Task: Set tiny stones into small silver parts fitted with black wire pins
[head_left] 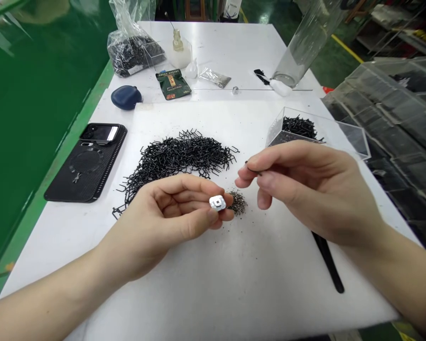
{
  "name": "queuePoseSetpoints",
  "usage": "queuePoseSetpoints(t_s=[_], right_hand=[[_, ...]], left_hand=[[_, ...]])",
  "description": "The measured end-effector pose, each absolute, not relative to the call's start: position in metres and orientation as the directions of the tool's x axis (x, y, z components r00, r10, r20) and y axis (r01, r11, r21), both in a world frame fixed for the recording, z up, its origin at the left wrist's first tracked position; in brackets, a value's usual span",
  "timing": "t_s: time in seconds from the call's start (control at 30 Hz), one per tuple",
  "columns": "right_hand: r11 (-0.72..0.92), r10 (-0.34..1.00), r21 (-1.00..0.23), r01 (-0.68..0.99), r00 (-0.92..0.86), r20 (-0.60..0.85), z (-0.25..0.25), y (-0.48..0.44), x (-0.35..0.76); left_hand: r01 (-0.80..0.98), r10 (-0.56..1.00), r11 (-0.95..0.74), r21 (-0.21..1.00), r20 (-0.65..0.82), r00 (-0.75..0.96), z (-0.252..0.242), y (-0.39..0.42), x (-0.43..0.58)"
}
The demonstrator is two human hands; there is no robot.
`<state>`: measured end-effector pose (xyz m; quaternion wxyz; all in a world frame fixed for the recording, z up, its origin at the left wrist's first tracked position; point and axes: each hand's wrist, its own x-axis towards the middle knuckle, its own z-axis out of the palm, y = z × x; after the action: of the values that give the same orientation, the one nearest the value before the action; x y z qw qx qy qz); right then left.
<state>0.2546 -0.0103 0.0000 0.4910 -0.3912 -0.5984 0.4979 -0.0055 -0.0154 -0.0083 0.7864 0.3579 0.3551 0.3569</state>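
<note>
Left hand (170, 213) pinches a small silver metal piece (217, 203) between thumb and fingertips, held just above the white table (234, 284), right beside a little pile of dark grit (237, 202). Right hand (305, 189) is closed in a pinch on a thin black wire clip (251, 168) (only its end shows past the fingertips), held a bit above and to the right of the silver piece, not touching it. Behind both hands lies a big loose heap of black clips (181, 158) on the white sheet. Clear plastic box (305, 132) with more black clips sits behind the right hand. A black rod-like tool (328, 263) lies on the table under the right wrist, partly hidden. Left side: black phone in a case (87, 163), blue pouch (126, 97). Far end: plastic bag of black parts (133, 49), green packet (173, 84), small glass bottle (178, 40), clear tube (305, 42) tilted.
</note>
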Motion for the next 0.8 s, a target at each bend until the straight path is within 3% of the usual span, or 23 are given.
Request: queuePoseSetpoints(t_s=[0.37, 0.8], right_hand=[[0.254, 0.955, -0.967, 0.015, -0.162, 0.248, 0.003, -0.011, 0.249], [0.469, 0.881, -0.860, 0.202, -0.178, 0.438, 0.010, -0.020, 0.246]], left_hand=[[-0.298, 0.824, 0.474, 0.829, -0.299, 0.481, -0.004, -0.015, 0.000], [-0.312, 0.820, 0.489, 0.814, -0.309, 0.481, -0.002, -0.014, 0.001]])
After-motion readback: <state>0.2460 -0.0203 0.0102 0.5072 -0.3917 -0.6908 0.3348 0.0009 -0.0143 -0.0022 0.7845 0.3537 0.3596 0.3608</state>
